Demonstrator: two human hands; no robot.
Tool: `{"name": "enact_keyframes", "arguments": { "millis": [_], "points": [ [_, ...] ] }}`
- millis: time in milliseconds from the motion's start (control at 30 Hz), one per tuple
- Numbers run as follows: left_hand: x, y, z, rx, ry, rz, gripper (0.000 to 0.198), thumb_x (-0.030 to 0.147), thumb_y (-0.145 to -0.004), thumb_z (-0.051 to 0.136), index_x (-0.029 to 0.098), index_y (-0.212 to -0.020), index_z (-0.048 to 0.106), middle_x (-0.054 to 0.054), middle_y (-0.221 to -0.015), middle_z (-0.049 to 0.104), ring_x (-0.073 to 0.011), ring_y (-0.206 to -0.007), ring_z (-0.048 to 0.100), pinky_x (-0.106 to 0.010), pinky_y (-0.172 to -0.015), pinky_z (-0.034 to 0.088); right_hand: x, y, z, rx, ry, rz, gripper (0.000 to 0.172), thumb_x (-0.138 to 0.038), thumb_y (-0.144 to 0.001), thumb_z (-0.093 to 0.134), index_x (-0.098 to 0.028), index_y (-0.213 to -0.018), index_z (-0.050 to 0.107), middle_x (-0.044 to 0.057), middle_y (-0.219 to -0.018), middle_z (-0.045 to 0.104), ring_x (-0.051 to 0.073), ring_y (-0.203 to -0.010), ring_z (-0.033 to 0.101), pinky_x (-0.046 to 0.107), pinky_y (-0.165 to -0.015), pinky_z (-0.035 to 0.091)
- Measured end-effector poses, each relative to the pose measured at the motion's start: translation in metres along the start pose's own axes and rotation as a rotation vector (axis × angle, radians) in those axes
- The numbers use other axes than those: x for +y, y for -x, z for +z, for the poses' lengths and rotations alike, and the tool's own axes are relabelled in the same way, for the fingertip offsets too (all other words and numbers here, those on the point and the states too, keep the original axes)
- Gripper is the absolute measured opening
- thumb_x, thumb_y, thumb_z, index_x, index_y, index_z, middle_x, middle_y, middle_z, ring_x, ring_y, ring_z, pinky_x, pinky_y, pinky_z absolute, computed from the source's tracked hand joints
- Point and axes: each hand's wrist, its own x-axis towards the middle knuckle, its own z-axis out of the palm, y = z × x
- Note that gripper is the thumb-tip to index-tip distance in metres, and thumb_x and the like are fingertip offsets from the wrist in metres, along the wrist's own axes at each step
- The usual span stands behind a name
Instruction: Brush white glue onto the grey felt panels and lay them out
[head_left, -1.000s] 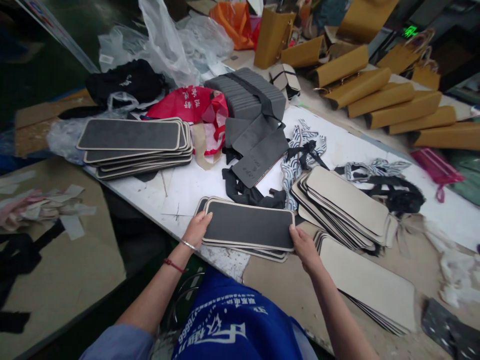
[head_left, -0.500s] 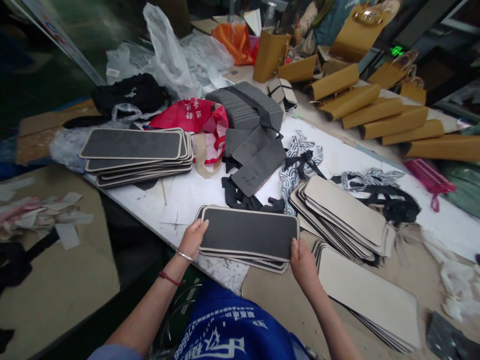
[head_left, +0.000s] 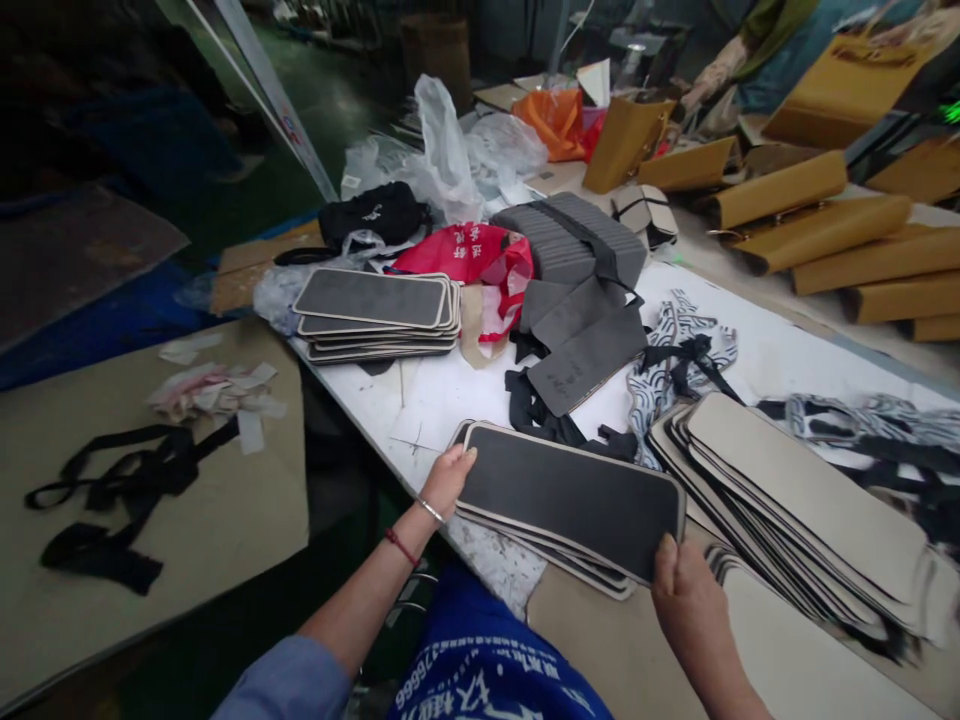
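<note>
My left hand (head_left: 450, 478) grips the left end of a small stack of dark rounded panels with pale edges (head_left: 570, 500) at the near edge of the white table. My right hand (head_left: 686, 600) is closed on the stack's right end, thumb on top. The stack lies flat between both hands. A second, taller stack of the same dark panels (head_left: 375, 312) sits farther back on the left. To the right, beige-faced panels (head_left: 802, 495) are fanned out in a long overlapping pile.
Grey foam pieces (head_left: 577, 290) and black straps lie behind the held stack, beside a red bag (head_left: 465, 255). Mustard-coloured bags (head_left: 817, 225) line the back right. Patterned ribbons (head_left: 679, 345) lie mid-table. Left, a lower board holds black straps (head_left: 112, 490) and paper scraps. Another person's arm shows top right.
The view has swung left and nearer. Both hands stay on the ends of the dark panel stack; the right hand now sits lower, with its thumb over the stack's corner.
</note>
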Motion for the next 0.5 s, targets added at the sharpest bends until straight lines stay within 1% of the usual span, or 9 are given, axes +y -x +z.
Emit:
{"name": "enact_keyframes", "arguments": {
  "millis": [133,267,400,433,500],
  "points": [
    [-0.002,-0.001,-0.002,-0.002,0.012,0.008,0.043,0.047,-0.056,0.074,0.014,-0.080,0.060,-0.001,-0.062,0.065,-0.0188,-0.066,0.064,-0.029,-0.062,0.049,-0.003,-0.001,-0.006,-0.001,-0.020,-0.025,0.036,-0.051,-0.086,0.015,-0.026,-0.064,0.030,0.002,-0.053,0.042,0.020,-0.048,0.047,0.031,-0.044,0.033],
    [0.001,0.002,-0.003,-0.034,0.044,-0.003,0.045,0.049,-0.058,0.073,0.012,-0.082,0.061,-0.004,-0.067,0.067,-0.0207,-0.071,0.064,-0.033,-0.068,0.050,-0.007,-0.001,-0.013,0.032,-0.033,-0.028,0.038,-0.053,-0.086,0.016,-0.026,-0.064,0.032,0.001,-0.052,0.043,0.020,-0.047,0.048,0.030,-0.044,0.034],
    [0.007,0.005,-0.008,-0.115,0.076,-0.010,0.048,0.054,-0.069,0.062,0.011,-0.091,0.061,-0.009,-0.076,0.068,-0.0217,-0.078,0.064,-0.035,-0.074,0.050,-0.009,0.002,-0.014,0.016,-0.061,0.018,0.042,-0.058,-0.085,0.015,-0.026,-0.063,0.033,0.001,-0.051,0.044,0.020,-0.046,0.047,0.030,-0.044,0.033],
    [0.008,0.005,-0.011,-0.128,0.032,-0.002,0.047,0.053,-0.072,0.060,0.011,-0.093,0.061,-0.009,-0.076,0.068,-0.0213,-0.077,0.064,-0.034,-0.073,0.050,-0.009,0.003,-0.011,0.009,-0.071,0.028,0.043,-0.059,-0.084,0.014,-0.026,-0.063,0.033,0.002,-0.051,0.044,0.020,-0.046,0.047,0.031,-0.044,0.033],
    [0.007,0.004,-0.017,-0.105,-0.200,0.057,0.042,0.048,-0.076,0.056,0.011,-0.095,0.060,-0.007,-0.072,0.067,-0.0197,-0.071,0.064,-0.033,-0.068,0.051,-0.007,0.007,-0.002,-0.017,-0.094,0.044,0.044,-0.060,-0.084,0.014,-0.026,-0.062,0.032,0.002,-0.052,0.045,0.021,-0.047,0.048,0.031,-0.045,0.035]
  ]
}}
